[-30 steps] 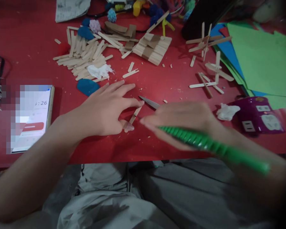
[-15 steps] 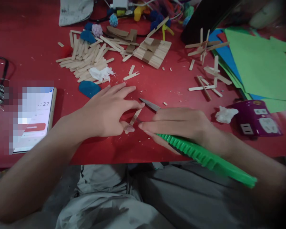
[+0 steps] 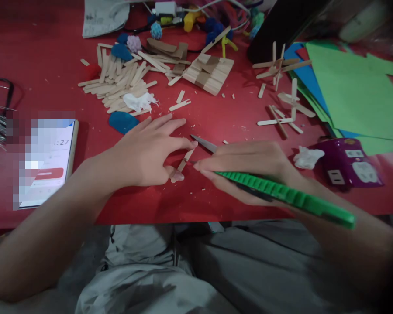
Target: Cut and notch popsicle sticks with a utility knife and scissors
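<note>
The one view looks out from the head, facing forward and steeply down. It sits close: the left hand (image 3: 144, 152) and right hand (image 3: 252, 163) fall mid-frame, the lap (image 3: 150, 288) fills the bottom, and the table (image 3: 144, 205) runs away toward the top edge.

A wooden stick (image 3: 184, 163) lay under the grip of the left hand (image 3: 142, 155), a green ribbed tool (image 3: 298, 196) in that of the right hand (image 3: 252, 161), loose craft sticks (image 3: 114, 89) were heaped beyond on the red table (image 3: 163, 207)

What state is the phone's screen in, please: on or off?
On: the phone's screen is lit, showing dark digits and a red bar.
</note>
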Tool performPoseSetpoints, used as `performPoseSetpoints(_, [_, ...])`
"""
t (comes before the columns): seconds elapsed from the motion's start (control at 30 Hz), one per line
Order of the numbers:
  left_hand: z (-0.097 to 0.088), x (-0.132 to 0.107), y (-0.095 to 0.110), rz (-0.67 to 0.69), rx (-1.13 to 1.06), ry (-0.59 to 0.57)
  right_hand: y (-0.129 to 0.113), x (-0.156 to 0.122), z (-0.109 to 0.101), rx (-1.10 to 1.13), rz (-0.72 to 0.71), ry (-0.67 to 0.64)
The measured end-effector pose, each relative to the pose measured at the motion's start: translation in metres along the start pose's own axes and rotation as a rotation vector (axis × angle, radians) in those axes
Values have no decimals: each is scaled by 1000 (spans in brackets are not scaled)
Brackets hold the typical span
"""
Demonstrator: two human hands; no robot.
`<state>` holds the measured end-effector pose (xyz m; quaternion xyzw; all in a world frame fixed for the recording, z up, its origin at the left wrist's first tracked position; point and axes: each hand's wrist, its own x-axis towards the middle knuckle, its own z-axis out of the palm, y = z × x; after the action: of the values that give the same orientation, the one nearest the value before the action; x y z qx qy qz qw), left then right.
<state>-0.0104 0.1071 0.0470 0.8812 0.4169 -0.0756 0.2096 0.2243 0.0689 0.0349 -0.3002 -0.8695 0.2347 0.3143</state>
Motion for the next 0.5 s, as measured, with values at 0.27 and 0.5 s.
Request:
performPoseSetpoints(0.27, [-2,-1,3,-13,13,-5,-7,1,-4,-85,-36,-5])
performPoseSetpoints(0.5, [0,0,1,0,10,7,-8,-5,0,-123,15,63])
